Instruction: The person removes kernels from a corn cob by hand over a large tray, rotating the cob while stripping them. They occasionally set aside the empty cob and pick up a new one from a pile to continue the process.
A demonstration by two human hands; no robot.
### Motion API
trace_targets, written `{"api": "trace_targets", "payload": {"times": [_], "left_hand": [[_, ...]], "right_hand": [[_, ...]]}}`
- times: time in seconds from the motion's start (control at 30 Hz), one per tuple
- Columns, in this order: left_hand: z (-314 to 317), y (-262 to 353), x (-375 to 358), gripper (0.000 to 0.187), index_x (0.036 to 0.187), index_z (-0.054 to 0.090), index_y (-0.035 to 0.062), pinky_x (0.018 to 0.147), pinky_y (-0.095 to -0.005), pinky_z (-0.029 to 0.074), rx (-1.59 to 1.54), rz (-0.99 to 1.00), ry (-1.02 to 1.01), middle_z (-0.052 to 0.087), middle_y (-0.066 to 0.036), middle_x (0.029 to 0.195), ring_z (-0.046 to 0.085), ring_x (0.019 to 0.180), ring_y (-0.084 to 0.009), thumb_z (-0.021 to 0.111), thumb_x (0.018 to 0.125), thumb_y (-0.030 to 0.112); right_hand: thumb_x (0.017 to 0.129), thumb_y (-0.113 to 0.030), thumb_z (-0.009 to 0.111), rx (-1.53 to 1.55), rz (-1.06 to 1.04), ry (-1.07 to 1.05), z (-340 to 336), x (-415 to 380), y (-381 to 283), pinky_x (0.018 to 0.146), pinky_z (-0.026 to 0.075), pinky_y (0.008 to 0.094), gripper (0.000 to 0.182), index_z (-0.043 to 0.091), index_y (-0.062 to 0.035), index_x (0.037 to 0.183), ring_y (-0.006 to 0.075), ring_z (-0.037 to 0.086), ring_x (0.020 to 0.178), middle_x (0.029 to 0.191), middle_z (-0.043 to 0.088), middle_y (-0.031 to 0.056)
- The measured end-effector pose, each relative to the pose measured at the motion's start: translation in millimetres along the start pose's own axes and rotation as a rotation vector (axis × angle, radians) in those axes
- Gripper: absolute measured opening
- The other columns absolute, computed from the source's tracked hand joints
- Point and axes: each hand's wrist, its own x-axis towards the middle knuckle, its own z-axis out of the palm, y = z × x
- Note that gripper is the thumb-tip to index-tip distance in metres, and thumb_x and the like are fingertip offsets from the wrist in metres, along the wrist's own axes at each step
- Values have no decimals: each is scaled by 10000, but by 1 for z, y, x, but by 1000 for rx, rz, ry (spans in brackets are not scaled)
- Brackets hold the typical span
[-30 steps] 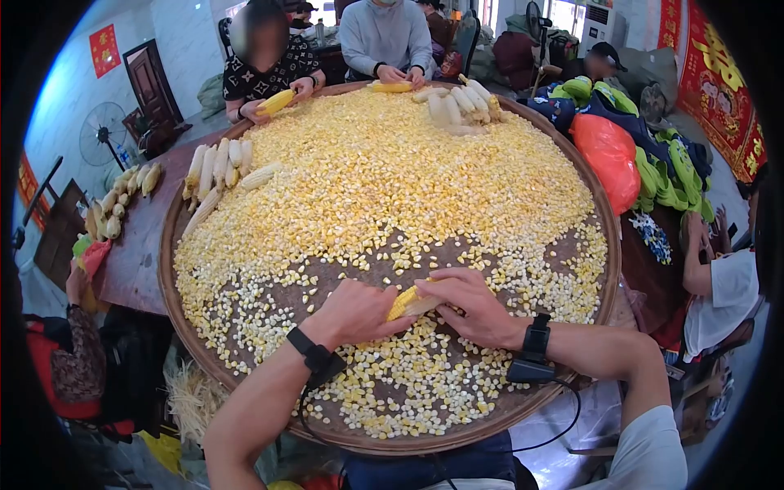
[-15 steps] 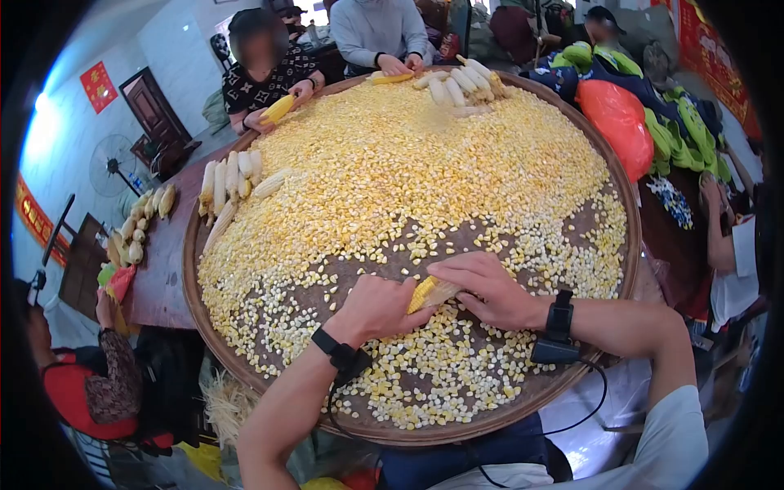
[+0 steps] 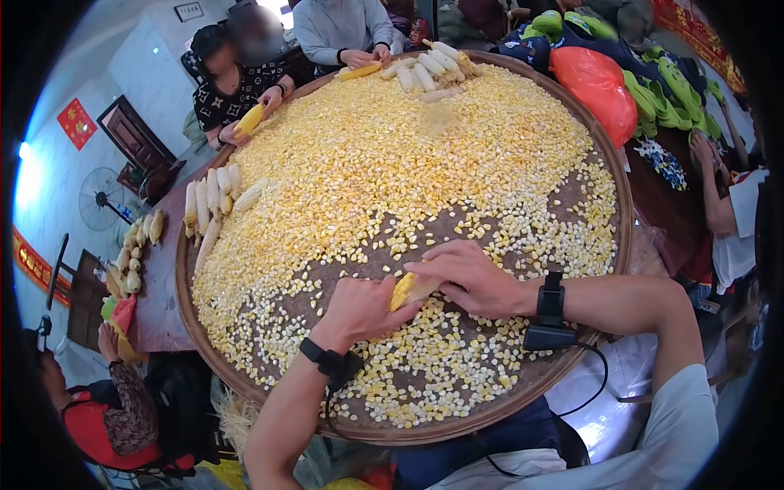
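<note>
Between my two hands is a corn cob (image 3: 403, 291), yellow with kernels toward the left and pale and stripped toward the right. My left hand (image 3: 359, 308) is closed around its left end. My right hand (image 3: 475, 280) wraps over the pale end, fingers curled on top. Part of the cob is hidden by my fingers. Loose corn kernels (image 3: 392, 155) lie thick over the far part of the big round tray (image 3: 186, 304) and more scattered under my hands. Both wrists wear black straps with a device.
Stripped cobs (image 3: 214, 193) lie at the tray's left rim, and more cobs (image 3: 433, 67) are piled at the far rim. Across the tray two people hold yellow cobs. An orange-red plastic bag (image 3: 594, 94) and green shoes (image 3: 670, 94) are at right. Several cobs (image 3: 129, 257) line the left table.
The view has shifted, so the tray and people sit a little further left and up. My hands stay on the same cob with nearly the same grip.
</note>
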Motion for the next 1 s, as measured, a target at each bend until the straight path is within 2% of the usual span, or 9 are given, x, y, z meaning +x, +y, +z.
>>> {"api": "trace_targets", "payload": {"times": [0.1, 0.2, 0.33, 0.37, 0.5, 0.6, 0.8, 0.93, 1.0], "left_hand": [[0, 1, -2, 652, 867, 684, 22, 562, -501, 560, -3, -8, 7, 710, -210, 653, 717, 574, -378, 607, 993, 657], [0, 0, -2, 650, 876, 681, 26, 562, -504, 558, -17, -6, 6, 708, -208, 649, 716, 574, -379, 603, 998, 660], [7, -4, -3, 642, 872, 683, 36, 566, -507, 558, -32, 2, 35, 704, -196, 640, 715, 572, -380, 604, 999, 660], [11, -6, -3, 642, 873, 687, 36, 566, -506, 558, -46, 1, 52, 702, -194, 637, 714, 571, -380, 605, 999, 661], [20, -8, -3, 640, 882, 701, 38, 569, -504, 560, -90, 11, 90, 697, -188, 629, 712, 569, -384, 606, 999, 660], [20, -11, -4, 638, 899, 711, 44, 573, -508, 562, -110, 25, 81, 699, -188, 635, 716, 581, -389, 602, 999, 664], [1, -2, -2, 650, 900, 704, 48, 585, -523, 556, -73, -4, 11, 710, -196, 664, 724, 611, -400, 578, 1003, 678], [0, -1, -1, 649, 931, 697, 62, 584, -507, 562, -33, -5, -26, 710, -203, 673, 729, 621, -396, 590, 989, 699], [-1, 1, 0, 644, 901, 693, 51, 568, -507, 559, -40, -12, -14, 701, -201, 648, 722, 594, -384, 602, 990, 683]], "right_hand": [[950, 14, 684, 73, 8, -13, 0, 0, 2, 1163, 374, 449, 678, 573, -208, 1581, 291, 581, 1318, 1304, 700, 60], [937, 22, 688, 85, 31, -33, -2, 2, 0, 1159, 379, 445, 692, 569, -200, 1581, 288, 582, 1317, 1285, 707, 58], [919, 20, 705, 7, 0, -29, -4, 3, -4, 1156, 383, 443, 706, 566, -195, 1578, 280, 583, 1333, 1373, 676, 46], [917, 6, 718, 33, -36, -33, -3, 4, -2, 1163, 380, 452, 726, 555, -208, 1592, 290, 571, 1355, 1444, 650, 53], [890, -11, 792, -57, -25, -105, -6, 5, -9, 1160, 396, 445, 740, 577, -185, 1576, 288, 554, 1385, 1498, 639, 30], [935, -50, 745, -37, 22, -104, -5, 3, -7, 1173, 371, 461, 731, 531, -208, 1615, 299, 547, 1382, 1450, 663, 26], [980, -123, 745, 57, 113, -55, -7, 4, -13, 1173, 363, 455, 671, 519, -143, 1612, 266, 565, 1350, 1395, 705, 47], [956, -132, 775, 154, 136, -45, -8, 3, -12, 1170, 359, 448, 712, 499, -123, 1613, 267, 591, 1301, 1343, 747, 46], [949, -105, 773, 136, 132, -31, -7, 1, -9, 1173, 348, 440, 715, 496, -108, 1609, 252, 597, 1280, 1275, 789, 14]]}}
